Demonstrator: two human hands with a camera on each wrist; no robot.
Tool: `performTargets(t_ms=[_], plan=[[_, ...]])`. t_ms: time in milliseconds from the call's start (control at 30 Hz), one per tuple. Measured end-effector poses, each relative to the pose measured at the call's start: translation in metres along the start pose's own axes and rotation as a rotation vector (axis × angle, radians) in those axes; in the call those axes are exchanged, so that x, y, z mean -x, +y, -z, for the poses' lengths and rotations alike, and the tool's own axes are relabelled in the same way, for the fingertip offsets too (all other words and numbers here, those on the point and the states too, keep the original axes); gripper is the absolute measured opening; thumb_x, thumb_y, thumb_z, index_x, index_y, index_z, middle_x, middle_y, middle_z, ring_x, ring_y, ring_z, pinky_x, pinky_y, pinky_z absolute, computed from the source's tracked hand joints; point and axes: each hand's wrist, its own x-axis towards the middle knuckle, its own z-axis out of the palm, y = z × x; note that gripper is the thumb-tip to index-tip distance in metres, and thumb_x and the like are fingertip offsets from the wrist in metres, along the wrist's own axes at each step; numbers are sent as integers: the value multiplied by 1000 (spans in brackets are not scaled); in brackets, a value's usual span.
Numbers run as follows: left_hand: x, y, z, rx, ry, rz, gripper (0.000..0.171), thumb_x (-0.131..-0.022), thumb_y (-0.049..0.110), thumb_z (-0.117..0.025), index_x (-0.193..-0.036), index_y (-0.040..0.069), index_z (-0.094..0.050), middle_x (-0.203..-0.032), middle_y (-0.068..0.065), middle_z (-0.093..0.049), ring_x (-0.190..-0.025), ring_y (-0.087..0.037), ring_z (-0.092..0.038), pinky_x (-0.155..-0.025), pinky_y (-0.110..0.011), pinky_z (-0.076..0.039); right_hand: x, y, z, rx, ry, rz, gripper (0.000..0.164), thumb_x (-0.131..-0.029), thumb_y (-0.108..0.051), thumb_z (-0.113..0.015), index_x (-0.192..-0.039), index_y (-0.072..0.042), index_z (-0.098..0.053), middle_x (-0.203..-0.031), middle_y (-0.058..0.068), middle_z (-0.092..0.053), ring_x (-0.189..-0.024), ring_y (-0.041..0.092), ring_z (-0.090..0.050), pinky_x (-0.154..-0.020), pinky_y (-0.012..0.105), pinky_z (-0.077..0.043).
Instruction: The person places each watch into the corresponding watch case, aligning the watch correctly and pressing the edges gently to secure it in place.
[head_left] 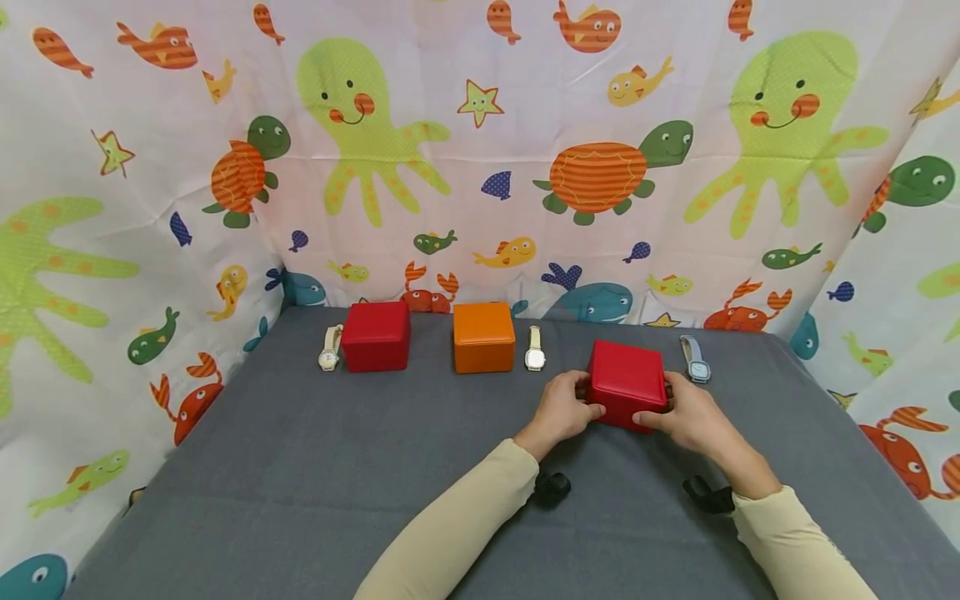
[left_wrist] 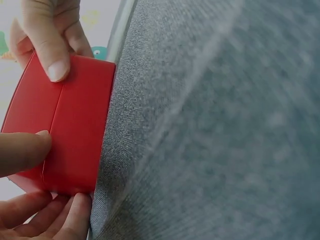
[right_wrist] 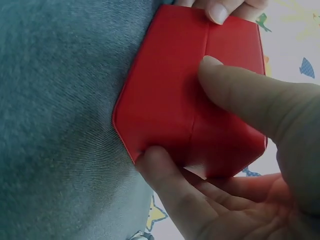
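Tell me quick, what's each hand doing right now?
Left hand: holding the rightmost red box by its left side.
Right hand: holding the same box by its right side.

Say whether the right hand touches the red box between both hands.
Touching. The right wrist view shows the right hand gripping the red box, thumb on its seamed side, fingers against an adjacent side.

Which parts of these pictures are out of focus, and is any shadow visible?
Left wrist view: grey cloth blurs toward the right, red box looks clearer; right wrist view: cloth blurs at the left; head view: fairly sharp, soft shadow beside the left sleeve.
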Motion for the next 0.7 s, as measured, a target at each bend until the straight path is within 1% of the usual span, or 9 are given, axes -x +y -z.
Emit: performTargets(t_ms=[133,267,433,700], plan=[[-2,-2,-2,13,18,11,47,-78,13,-79,-122,6,-62,-107,-1,-66,-91,-14,-62,-80,-24,-52,-1,2,-3,0,24,13,86,-76,-28,-81,-134,12,-32,-117,29,-53,-97,39,-56,-77,47,-54],[-2,-1,-3,13,29,23,48,-77,12,-80,-121,6,-63,-106,-2,-67,-90,-13,-62,-79,-24,-52,-1,1,-3,1,42,20,86,-75,-27,-81,-135,11,-33,-118,28,-52,-98,40,-55,-77,48,-54],[-2,3,-3,36,38,55,49,-76,10,-80,-121,6,-63,-108,-2,-66,-93,-15,-63,-80,-26,-52,-1,0,-2,-5,50,24,84,-75,-28,-81,-134,11,-35,-118,28,-53,-97,38,-55,-76,47,-54],[-2,2,-4,88,41,70,50,-74,8,-81,-120,6,-62,-109,-3,-66,-96,-17,-63,-81,-28,-52,1,2,0,-22,58,27,80,-77,-30,-80,-132,10,-38,-115,26,-56,-93,34,-58,-74,43,-54]])
